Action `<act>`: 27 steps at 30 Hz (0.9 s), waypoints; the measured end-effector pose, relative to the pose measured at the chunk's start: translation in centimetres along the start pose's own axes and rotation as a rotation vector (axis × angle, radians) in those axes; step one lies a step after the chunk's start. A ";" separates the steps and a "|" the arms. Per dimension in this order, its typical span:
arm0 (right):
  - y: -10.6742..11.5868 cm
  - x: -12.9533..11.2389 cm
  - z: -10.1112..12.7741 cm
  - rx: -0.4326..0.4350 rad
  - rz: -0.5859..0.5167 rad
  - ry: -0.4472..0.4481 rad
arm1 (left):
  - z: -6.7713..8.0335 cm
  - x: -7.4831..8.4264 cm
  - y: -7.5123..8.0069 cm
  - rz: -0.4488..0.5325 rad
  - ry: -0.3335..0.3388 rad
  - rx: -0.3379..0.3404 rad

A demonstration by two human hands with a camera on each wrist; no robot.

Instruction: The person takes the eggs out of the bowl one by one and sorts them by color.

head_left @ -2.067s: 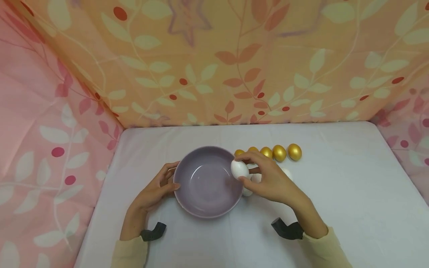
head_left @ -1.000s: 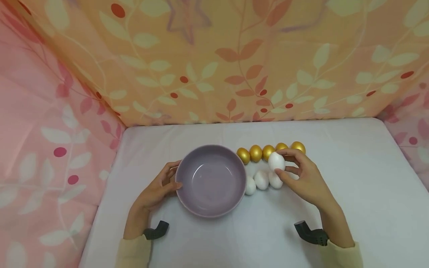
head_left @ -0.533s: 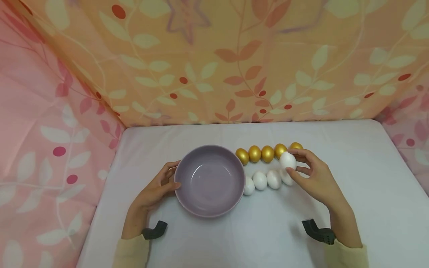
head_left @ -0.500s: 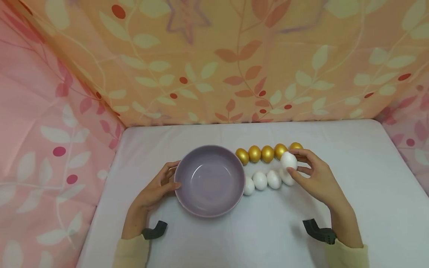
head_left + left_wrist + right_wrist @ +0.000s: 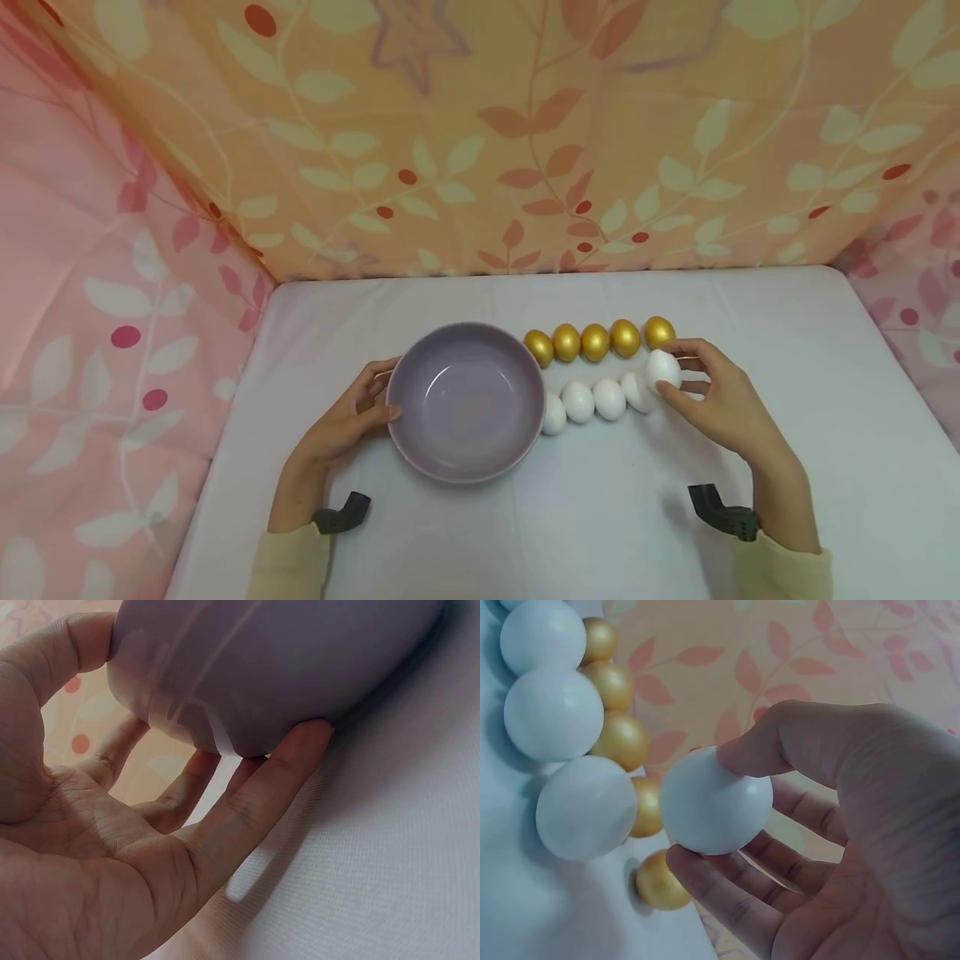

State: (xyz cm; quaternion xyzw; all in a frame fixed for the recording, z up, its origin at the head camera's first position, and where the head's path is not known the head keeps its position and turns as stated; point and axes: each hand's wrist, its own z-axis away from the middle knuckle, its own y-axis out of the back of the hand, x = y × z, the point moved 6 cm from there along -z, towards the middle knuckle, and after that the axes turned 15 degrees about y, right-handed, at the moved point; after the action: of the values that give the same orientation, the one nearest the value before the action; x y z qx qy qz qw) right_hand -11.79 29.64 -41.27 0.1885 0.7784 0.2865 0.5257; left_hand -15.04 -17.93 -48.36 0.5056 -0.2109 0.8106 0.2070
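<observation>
A round lavender bowl [image 5: 467,417] sits on the white-covered table. My left hand [image 5: 341,429] holds its left side, the thumb at the rim and the fingers against the outer wall [image 5: 270,667]. At the right end of a row of white eggs [image 5: 578,402], my right hand [image 5: 723,408] pinches one white egg [image 5: 663,370] between thumb and fingertips. In the right wrist view this held egg [image 5: 716,802] is raised off the table, beside the last egg of the row [image 5: 586,808]. The leftmost white egg is partly hidden by the bowl.
Behind the white eggs runs a row of several golden eggs [image 5: 596,342], starting close to the bowl's right rim. Leaf-patterned cloth [image 5: 465,167] hangs along the back and both sides of the table [image 5: 525,533]. Dark curved pieces [image 5: 723,512] are strapped to both wrists.
My right hand has carried the white egg rightward from beside the bowl's rim, along the row to its right end. The left hand and bowl stay in place.
</observation>
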 end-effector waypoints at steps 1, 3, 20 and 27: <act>0.0 0.2 0.1 -0.010 0.004 -0.008 | 0.0 0.0 0.0 0.003 0.001 0.002; 0.0 0.6 0.3 -0.032 0.023 -0.023 | 0.1 0.0 0.1 0.009 -0.001 0.004; 0.4 2.3 1.2 -0.116 0.072 -0.113 | -0.3 -0.5 -0.1 0.019 -0.006 -0.003; 0.1 2.9 1.0 -0.146 0.075 -0.156 | -0.2 -0.4 0.2 0.016 -0.025 0.001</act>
State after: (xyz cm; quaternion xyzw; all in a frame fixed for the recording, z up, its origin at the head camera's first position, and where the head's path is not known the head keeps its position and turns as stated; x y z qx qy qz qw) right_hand -11.93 31.73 -43.53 0.2005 0.7048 0.3463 0.5857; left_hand -15.16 -18.03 -48.88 0.5140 -0.2171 0.8059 0.1979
